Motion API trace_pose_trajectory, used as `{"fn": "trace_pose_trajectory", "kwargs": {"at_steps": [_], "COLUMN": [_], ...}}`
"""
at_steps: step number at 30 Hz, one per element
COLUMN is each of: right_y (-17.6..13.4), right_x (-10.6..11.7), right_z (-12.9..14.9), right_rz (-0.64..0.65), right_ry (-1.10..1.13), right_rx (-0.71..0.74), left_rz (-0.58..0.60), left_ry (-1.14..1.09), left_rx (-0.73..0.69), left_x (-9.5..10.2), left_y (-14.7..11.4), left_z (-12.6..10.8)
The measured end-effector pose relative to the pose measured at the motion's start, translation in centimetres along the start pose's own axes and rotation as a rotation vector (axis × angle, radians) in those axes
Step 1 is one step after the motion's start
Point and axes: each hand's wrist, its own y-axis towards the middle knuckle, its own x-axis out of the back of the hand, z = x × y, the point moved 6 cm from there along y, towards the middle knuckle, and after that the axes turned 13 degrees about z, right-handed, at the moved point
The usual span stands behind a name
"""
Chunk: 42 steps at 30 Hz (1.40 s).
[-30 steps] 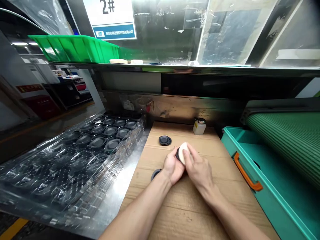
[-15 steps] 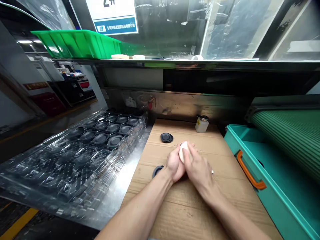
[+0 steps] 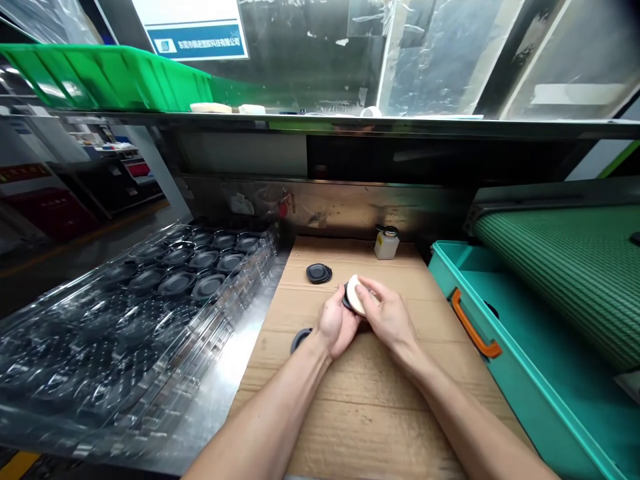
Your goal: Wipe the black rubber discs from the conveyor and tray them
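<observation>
Over the cardboard sheet (image 3: 350, 407), my left hand (image 3: 336, 325) is closed around a black round plastic part (image 3: 346, 298), which is mostly hidden. My right hand (image 3: 390, 313) grips a white round pad (image 3: 355, 295) and presses it against that part's face. Beyond my hands, a black round part (image 3: 319, 273) with a small tab lies flat on the cardboard, seemingly on top of another. A further dark round part (image 3: 300, 339) is partly covered by my left wrist.
Clear plastic trays (image 3: 165, 360) with black round parts stand at left. A small white bottle (image 3: 387, 243) is at the back. On the right are a teal bin (image 3: 450, 267) with an orange handle and a green ribbed conveyor belt (image 3: 550, 247). A green basket (image 3: 115, 80) sits on the shelf above.
The view has swung right, so the surroundings appear shifted left. The pad has tilted in my right hand, and the black part's edge now shows beside it.
</observation>
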Motion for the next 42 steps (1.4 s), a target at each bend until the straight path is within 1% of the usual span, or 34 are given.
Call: {"fn": "trace_pose_trajectory", "kwargs": {"at_steps": [3, 4, 7, 8, 9, 11, 12, 13, 14, 15, 17, 18, 19, 21, 22, 23, 26, 27, 30, 32, 34, 36, 38, 40, 42], "right_y": [0.2, 0.3, 0.6, 0.6, 0.7, 0.6, 0.5, 0.4, 0.4, 0.4, 0.4, 0.4, 0.4, 0.4, 0.4, 0.3, 0.1, 0.1, 0.1, 0.2, 0.3, 0.5, 0.7, 0.9, 0.9], "right_x": [-0.7, -0.5, 0.8, 1.1, 1.2, 1.1, 1.0, 1.1, 1.4, 1.7, 2.4, 2.6, 2.5, 2.0, 1.9, 1.9, 2.2, 2.1, 1.5, 1.7, 1.5, 1.2, 1.1, 1.3, 1.6], "right_z": [-0.1, -0.3, -0.5, -0.3, -0.1, 0.1, 0.1, -0.1, -0.4, -0.5, -0.4, -0.1, 0.1, 0.4, 0.4, 0.4, 0.6, 0.8, 1.4, 1.4, 1.3, 1.2, 0.7, -0.1, -0.7], "right_rz": [0.145, 0.154, 0.072, 0.074, 0.110, 0.241, 0.299, 0.330, 0.323, 0.281, 0.165, 0.141, 0.154, 0.241, 0.268, 0.255, 0.090, 0.059, 0.036, 0.027, 0.070, 0.113, 0.091, 0.039, 0.029], "right_ry": [0.065, 0.078, 0.092, 0.088, 0.078, 0.047, 0.032, 0.022, 0.021, 0.031, 0.059, 0.064, 0.061, 0.033, 0.015, -0.002, -0.073, -0.109, -0.216, -0.230, -0.180, -0.093, -0.007, 0.048, 0.079], "right_rx": [0.033, 0.025, 0.009, 0.020, 0.035, 0.033, 0.008, -0.026, -0.060, -0.078, -0.042, 0.001, 0.046, 0.092, 0.089, 0.077, 0.044, 0.038, -0.025, -0.086, -0.075, -0.004, 0.035, 0.007, -0.052], "left_rz": [-0.049, -0.051, -0.042, -0.045, -0.048, -0.051, -0.045, -0.035, -0.027, -0.023, -0.036, -0.049, -0.059, -0.059, -0.054, -0.051, -0.080, -0.089, -0.094, -0.079, -0.079, -0.077, -0.060, -0.051, -0.070], "left_ry": [0.015, 0.015, 0.035, 0.047, 0.060, 0.085, 0.094, 0.101, 0.106, 0.109, 0.109, 0.109, 0.108, 0.105, 0.104, 0.105, 0.114, 0.115, 0.111, 0.108, 0.110, 0.122, 0.148, 0.179, 0.201], "left_rx": [-0.008, -0.008, -0.019, -0.014, 0.000, 0.032, 0.039, 0.038, 0.032, 0.025, 0.019, 0.021, 0.025, 0.035, 0.040, 0.041, 0.021, 0.016, 0.003, -0.002, -0.009, -0.004, -0.002, -0.015, -0.031], "left_x": [0.4, 0.5, 0.4, 0.4, 0.4, 0.4, 0.3, 0.2, 0.2, 0.1, 0.2, 0.2, 0.3, 0.3, 0.3, 0.2, 0.4, 0.4, 0.5, 0.4, 0.4, 0.3, 0.2, 0.1, 0.2], "left_y": [-0.2, -0.1, 0.0, 0.0, -0.1, -0.3, -0.3, -0.4, -0.4, -0.3, -0.3, -0.2, -0.2, -0.1, -0.1, -0.1, 0.0, 0.0, 0.0, 0.0, -0.1, -0.1, 0.0, 0.1, 0.0], "left_z": [-0.4, -0.5, -0.6, -0.5, -0.5, -0.4, -0.4, -0.4, -0.4, -0.4, -0.2, -0.2, -0.1, 0.0, -0.1, -0.1, -0.2, -0.2, -0.3, -0.5, -0.6, -0.6, -0.6, -0.7, -0.8]}}
